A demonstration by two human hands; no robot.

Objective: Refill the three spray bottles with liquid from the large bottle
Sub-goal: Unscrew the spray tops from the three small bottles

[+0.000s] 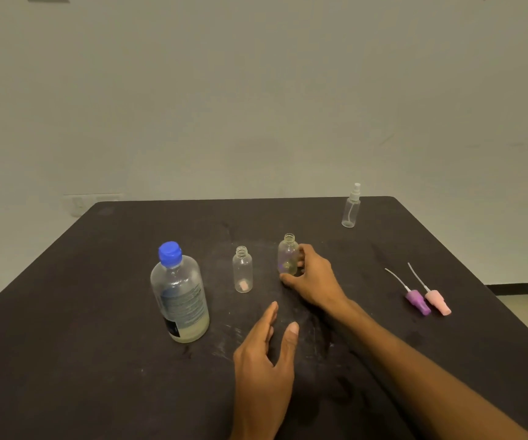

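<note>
The large bottle (180,296) with a blue cap stands at the left, a shallow layer of pale liquid at its bottom. To its right stand two small clear bottles with bare necks. The left small bottle (242,270) stands alone. My right hand (315,276) grips the right small bottle (288,255), thumb in front and fingers behind it. My left hand (265,357) hovers over the table with straight fingers and holds nothing. A third small bottle (351,207), its white spray head on, stands at the far right.
A purple spray head (416,300) and a pink spray head (437,300), each with a thin dip tube, lie on the dark table (65,344) at the right. A pale wall stands behind the table's far edge.
</note>
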